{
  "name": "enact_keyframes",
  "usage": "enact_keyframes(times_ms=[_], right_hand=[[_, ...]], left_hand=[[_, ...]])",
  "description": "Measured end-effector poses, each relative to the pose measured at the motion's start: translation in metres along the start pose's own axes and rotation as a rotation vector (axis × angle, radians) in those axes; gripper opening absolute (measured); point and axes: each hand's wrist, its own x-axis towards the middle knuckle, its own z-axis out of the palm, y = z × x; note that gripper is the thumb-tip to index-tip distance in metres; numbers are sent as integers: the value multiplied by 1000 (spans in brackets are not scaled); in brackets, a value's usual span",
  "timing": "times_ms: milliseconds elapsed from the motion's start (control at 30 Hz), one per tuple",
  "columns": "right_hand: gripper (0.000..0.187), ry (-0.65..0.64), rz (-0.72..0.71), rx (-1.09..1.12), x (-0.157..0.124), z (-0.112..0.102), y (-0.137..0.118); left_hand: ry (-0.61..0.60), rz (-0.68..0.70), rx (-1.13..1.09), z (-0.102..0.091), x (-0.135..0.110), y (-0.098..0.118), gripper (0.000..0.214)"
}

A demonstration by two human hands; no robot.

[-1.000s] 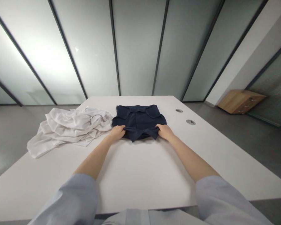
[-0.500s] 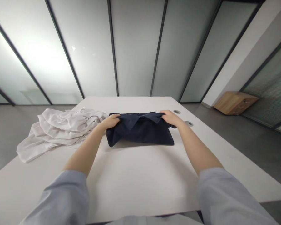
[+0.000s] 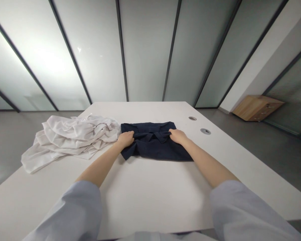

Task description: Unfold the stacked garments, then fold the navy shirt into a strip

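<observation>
A folded dark navy shirt (image 3: 153,147) lies flat in the middle of the white table (image 3: 153,194), its collar showing on top. My left hand (image 3: 126,138) rests on the shirt's left side with its fingers curled into the cloth. On the right side of the collar, my right hand (image 3: 178,136) grips the cloth with its fingers closed. Both forearms reach forward from light blue sleeves.
A heap of crumpled white cloth (image 3: 70,139) lies on the table just left of the navy shirt, touching it. Two round cable ports (image 3: 205,131) are set in the table to the right. A wooden cabinet (image 3: 257,107) stands on the floor at the far right.
Both hands lifted the near edge of the navy shirt, folded it away from me over the rest, then laid it down flat. The shirt is now a smaller rectangle with the collar on top.
</observation>
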Motion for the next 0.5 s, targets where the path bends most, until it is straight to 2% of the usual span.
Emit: enact_keyframes(times_ms=[133, 233, 367, 500], right_hand=[[25, -83, -47, 65, -18, -21, 23], [24, -107, -91, 169, -19, -41, 40], [23, -94, -97, 251, 3, -61, 57], [20, -88, 36, 292, 36, -64, 64]], left_hand=[[-100, 128, -56, -24, -8, -5, 24], [-168, 169, -84, -53, 1, -17, 28], [-192, 59, -52, -85, 31, -34, 38], [-144, -118, -34, -92, 61, -42, 36]])
